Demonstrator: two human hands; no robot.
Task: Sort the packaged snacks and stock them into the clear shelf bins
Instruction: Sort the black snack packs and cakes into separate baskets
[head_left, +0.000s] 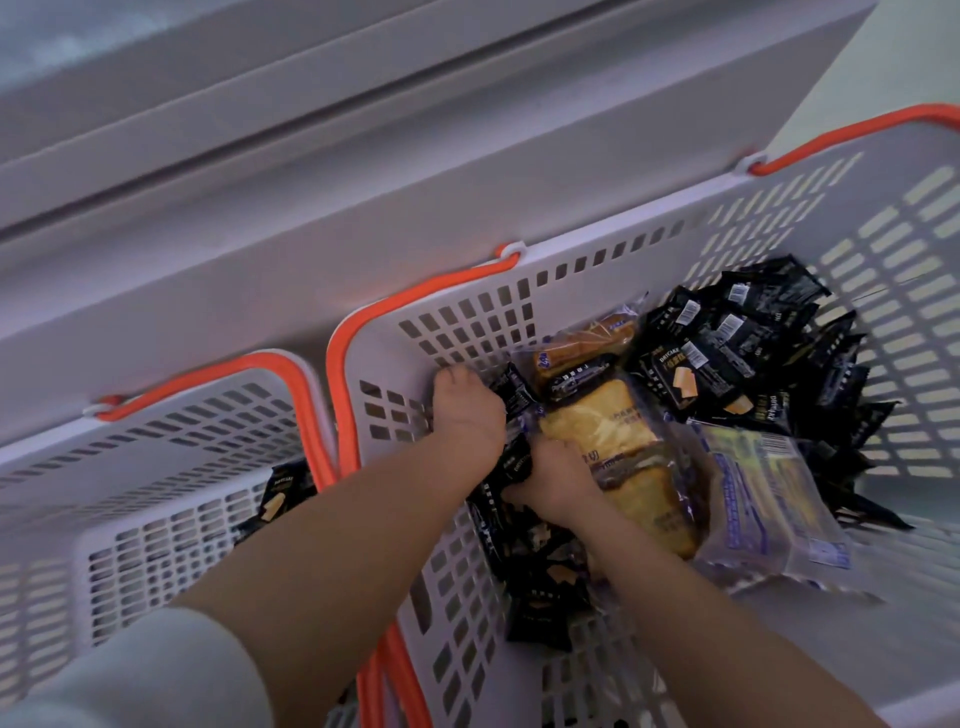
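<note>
Both hands (470, 415) clutch glossy black packets (511, 462) in perforated basket (467, 312)

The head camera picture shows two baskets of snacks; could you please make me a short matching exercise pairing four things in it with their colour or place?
Things:
1. basket handles
2. small snack packets
3. sliced bread pack
4. lone snack packet

Descriptions:
A. black wrappers, piled at the far right of the large basket
B. orange
C. lies in the left basket
D. clear wrapper, yellow slices, middle of the large basket

Pairs: 1-B, 2-A, 3-D, 4-C
</note>
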